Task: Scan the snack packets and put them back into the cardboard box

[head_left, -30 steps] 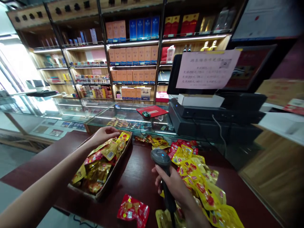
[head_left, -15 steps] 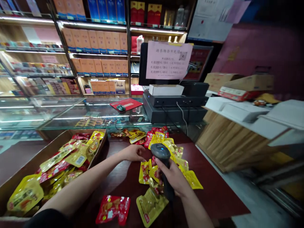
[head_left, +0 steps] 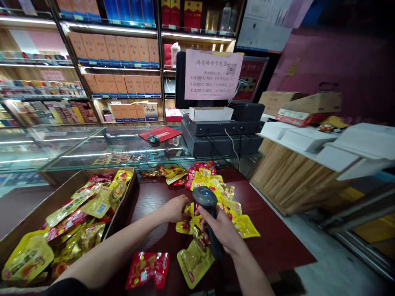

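Observation:
My right hand (head_left: 226,230) is wrapped around the handle of a black barcode scanner (head_left: 205,196), whose head has a small blue light. Beneath and beyond it lies a pile of yellow and red snack packets (head_left: 224,193). My left hand (head_left: 176,209) is curled at the pile's left side, its fingertips at the top of a yellow snack packet (head_left: 182,227); the fingertips are partly hidden. Nearer to me, a gold packet (head_left: 194,263) lies below the scanner, and a red packet (head_left: 147,269) lies to its left.
An open cardboard box (head_left: 121,207) of mixed packets stands at left beside my left forearm. Behind the brown tabletop (head_left: 277,246) are a glass counter (head_left: 123,142) with a mouse (head_left: 153,139), and a register with a monitor (head_left: 180,82). Stocked shelves line the back.
My left hand has lowered slightly and come onto the yellow packet at the pile's left edge. My right hand still holds the scanner over the pile. The view has shifted slightly.

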The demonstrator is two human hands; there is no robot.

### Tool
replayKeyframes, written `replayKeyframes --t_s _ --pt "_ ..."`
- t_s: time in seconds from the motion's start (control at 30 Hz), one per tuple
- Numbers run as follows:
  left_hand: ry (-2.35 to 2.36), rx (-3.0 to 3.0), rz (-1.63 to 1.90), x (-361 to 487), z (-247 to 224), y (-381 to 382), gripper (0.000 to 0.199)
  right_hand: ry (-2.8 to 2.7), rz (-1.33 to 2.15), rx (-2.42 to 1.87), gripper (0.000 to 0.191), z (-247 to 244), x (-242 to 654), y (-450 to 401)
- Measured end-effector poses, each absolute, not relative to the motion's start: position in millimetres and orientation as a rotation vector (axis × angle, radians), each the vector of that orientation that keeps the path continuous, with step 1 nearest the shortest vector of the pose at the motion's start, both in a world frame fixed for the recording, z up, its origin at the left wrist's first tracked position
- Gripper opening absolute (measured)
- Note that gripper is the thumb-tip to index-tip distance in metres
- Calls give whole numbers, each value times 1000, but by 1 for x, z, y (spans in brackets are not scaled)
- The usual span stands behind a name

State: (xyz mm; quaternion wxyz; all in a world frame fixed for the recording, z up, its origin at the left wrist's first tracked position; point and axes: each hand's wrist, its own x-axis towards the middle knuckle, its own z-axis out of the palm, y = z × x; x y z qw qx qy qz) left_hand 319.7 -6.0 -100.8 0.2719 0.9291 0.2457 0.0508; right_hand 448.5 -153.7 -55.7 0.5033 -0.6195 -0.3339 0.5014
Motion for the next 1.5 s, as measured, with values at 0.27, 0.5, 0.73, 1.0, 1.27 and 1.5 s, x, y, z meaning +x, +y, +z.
replayKeyframes --t_s 0.27,0.5,0.73,1.0,1.27,1.5 --pt "1016 2263 373 309 -104 16 36 -812 1209 -1468 46 -58 444 -153" --pt "857 2027 740 300 -91 53 32 -823 1231 -1514 45 -58 433 -151" --pt "642 1461 696 281 -81 77 53 -886 1233 -1456 44 -67 429 -145" --pt "676 1340 642 285 -90 82 56 -973 1161 -1443 39 -44 413 -124" --pt "692 1375 580 281 -91 81 53 -967 1180 -1396 29 -39 402 -98" --pt "699 1382 526 278 -90 80 55 -971 1174 -1370 30 -51 402 -92"
